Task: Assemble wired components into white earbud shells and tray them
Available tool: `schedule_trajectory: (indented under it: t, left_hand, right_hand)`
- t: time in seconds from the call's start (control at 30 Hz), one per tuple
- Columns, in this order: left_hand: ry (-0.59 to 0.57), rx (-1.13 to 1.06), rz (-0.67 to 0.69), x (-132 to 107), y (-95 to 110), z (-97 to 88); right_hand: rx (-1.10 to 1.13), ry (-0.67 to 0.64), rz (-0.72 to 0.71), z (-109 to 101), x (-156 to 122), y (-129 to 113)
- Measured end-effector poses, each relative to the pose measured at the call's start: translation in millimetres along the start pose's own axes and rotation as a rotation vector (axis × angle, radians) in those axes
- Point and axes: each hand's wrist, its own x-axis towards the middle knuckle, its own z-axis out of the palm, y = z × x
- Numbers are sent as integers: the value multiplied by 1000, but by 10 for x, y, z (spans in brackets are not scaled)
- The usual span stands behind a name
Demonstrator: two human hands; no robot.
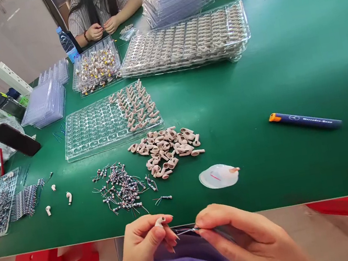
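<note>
Pinching a pale shell (159, 222) at the counter (283, 63) edge, the left hand (146, 246) clamps its light, rigid body; the right hand (241, 237) grips tweezers (187, 230) by a thin, likely fragile wire.

Left hand (148, 239) low at frame's bottom, fingers curled, thumb and forefinger pinched shut, red band at wrist, right hand (241, 237) just beside it, fingertips pinched, pointing left, knuckles up
</note>
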Motion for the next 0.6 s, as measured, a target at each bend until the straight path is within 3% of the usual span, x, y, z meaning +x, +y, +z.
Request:
schedule_trajectory:
  t: [0.3,0.6]
  left_hand:
    - [-50,439,144,-60,68,22]
    - [-78,463,137,-76,54,-6]
  right_hand:
    - [-109,-25,-91,-1,70,-54]
    - [-133,-24,-137,-12,71,-70]
